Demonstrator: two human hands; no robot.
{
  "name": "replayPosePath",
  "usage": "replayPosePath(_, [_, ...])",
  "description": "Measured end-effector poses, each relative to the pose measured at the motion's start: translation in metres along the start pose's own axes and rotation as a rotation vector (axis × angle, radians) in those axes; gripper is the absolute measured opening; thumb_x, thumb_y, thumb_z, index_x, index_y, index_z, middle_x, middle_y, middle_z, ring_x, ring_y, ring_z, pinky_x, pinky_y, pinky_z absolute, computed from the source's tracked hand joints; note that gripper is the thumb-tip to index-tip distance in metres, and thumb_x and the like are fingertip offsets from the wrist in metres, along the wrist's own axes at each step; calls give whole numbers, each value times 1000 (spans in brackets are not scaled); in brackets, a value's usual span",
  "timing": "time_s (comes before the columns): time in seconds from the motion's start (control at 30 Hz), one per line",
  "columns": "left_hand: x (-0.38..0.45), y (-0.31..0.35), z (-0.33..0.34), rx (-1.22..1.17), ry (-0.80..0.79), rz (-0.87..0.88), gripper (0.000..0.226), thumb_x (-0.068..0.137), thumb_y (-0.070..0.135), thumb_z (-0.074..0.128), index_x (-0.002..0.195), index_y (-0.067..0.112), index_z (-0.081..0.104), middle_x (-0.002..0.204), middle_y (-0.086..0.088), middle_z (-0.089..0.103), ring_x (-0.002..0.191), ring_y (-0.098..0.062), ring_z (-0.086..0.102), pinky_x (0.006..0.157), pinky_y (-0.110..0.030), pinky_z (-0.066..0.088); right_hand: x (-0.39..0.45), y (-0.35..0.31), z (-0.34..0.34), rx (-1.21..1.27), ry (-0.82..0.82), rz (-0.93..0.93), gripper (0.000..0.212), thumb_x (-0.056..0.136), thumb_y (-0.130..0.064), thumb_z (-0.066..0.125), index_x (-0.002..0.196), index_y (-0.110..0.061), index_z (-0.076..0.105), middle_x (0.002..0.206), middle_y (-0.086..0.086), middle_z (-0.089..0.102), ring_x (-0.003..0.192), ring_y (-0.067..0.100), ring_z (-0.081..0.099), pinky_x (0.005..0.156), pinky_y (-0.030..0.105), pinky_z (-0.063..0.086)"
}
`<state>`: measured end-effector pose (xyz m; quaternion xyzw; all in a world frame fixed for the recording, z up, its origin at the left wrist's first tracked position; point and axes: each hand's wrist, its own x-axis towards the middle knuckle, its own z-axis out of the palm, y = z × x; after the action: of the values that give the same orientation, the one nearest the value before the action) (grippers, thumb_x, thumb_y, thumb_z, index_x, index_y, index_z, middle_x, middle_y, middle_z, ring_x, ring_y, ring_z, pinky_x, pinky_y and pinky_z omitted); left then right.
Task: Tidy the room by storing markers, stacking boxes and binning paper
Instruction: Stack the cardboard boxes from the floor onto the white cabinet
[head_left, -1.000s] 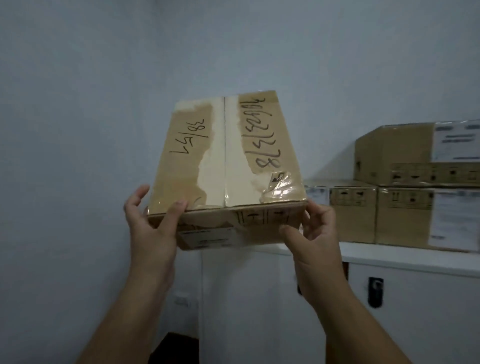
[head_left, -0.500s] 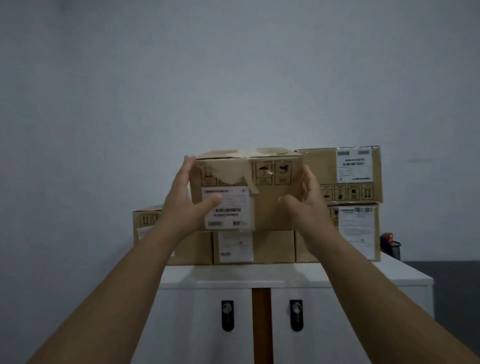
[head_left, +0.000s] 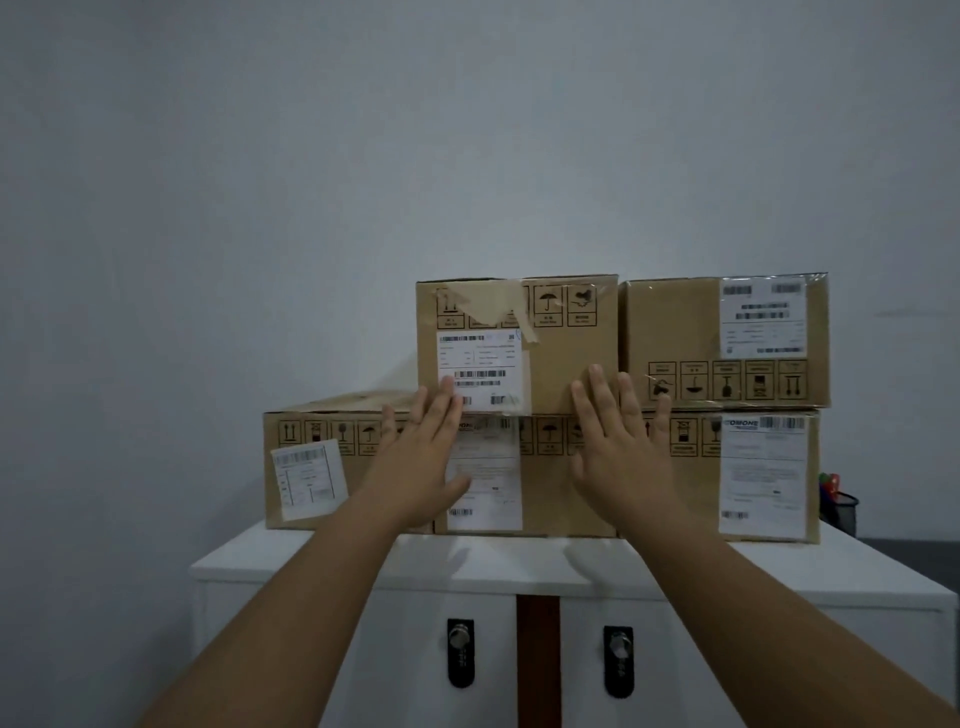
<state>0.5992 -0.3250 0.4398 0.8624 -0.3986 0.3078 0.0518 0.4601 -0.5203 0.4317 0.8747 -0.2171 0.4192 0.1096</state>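
A taped cardboard box (head_left: 561, 343) with a white label sits on the second tier, on top of the middle box (head_left: 540, 493) of the bottom row. Beside it on the right stands another upper box (head_left: 675, 332). Below are a left box (head_left: 322, 467) and a right box (head_left: 763, 473). My left hand (head_left: 421, 457) and my right hand (head_left: 618, 447) are both flat with straight fingers in front of the stack, fingertips at the lower edge of the taped box. Neither holds anything. Whether they touch the cardboard is unclear.
The boxes stand on a white cabinet (head_left: 779, 571) with two doors and black latches (head_left: 460, 652). A black mesh pen holder (head_left: 844, 512) with coloured markers peeks out behind the right box. A plain grey wall is behind.
The taped box went from my two-handed grip onto the middle bottom box, next to the upper right box. Both hands let go and now lie flat in front of it.
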Motion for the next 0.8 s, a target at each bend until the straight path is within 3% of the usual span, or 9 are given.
replayPosePath(0.13, [26, -7, 10, 16, -69, 29, 92, 93, 53, 45, 154, 22, -18, 155, 5, -37, 149, -23, -20, 114, -52, -15, 11, 5, 19, -24, -67, 16, 74, 97, -40, 34, 153, -26, -12, 154, -5, -32, 140, 19, -33, 106, 51, -30])
replayPosePath(0.27, [37, -8, 15, -23, -124, 38, 89, 92, 46, 51, 156, 23, -5, 162, 9, -21, 152, -24, -9, 117, -53, -12, 18, 9, 31, -107, -129, 22, 70, 99, -36, 31, 154, -24, -10, 156, -2, -28, 148, 25, -19, 114, 60, -16])
replayPosePath(0.43, [-9, -38, 4, -154, -9, 3, 75, 95, 40, 51, 157, 24, 11, 165, 9, 1, 152, -20, -3, 120, -53, -9, 0, -30, 22, 57, -41, 13, 57, 96, -28, 37, 152, -23, 24, 164, 5, 6, 151, 27, -8, 114, 57, -14])
replayPosePath(0.5, [-60, -70, 11, -244, 13, -89, 69, 93, 36, 55, 154, 28, 23, 164, 8, 8, 152, -19, 4, 120, -51, -7, -21, -65, 15, 158, 5, -147, 50, 89, -25, 47, 138, -19, 49, 155, 13, 33, 148, 35, 14, 116, 60, 1])
replayPosePath(0.57, [-123, -106, 15, -306, -24, -203, 63, 92, 33, 59, 150, 30, 34, 163, 7, 10, 150, -16, 13, 119, -51, -4, -47, -110, 22, 246, 53, -390, 39, 77, -19, 55, 114, -13, 68, 134, 18, 56, 136, 43, 38, 111, 62, 25])
replayPosePath(0.67, [-148, -131, 18, -327, -52, -263, 60, 91, 36, 62, 146, 32, 37, 163, 5, 6, 149, -17, 18, 119, -55, 0, -49, -131, 24, 384, 57, -511, 27, 72, -10, 61, 95, -13, 73, 113, 15, 66, 116, 40, 56, 94, 48, 43])
replayPosePath(0.73, [-194, -156, 13, -348, -123, -413, 58, 90, 38, 63, 143, 33, 39, 162, 6, 5, 147, -19, 23, 120, -56, 6, -65, -168, 27, 495, -94, -559, 25, 75, -8, 61, 96, -15, 73, 108, 11, 67, 104, 35, 60, 84, 42, 45])
replayPosePath(0.8, [-272, -191, 14, -402, -196, -633, 57, 90, 38, 65, 142, 33, 42, 161, 7, 7, 142, -21, 32, 118, -49, 23, -105, -225, 40, 571, -315, -659, 26, 82, -11, 57, 102, -17, 73, 106, 7, 66, 101, 31, 58, 84, 40, 46])
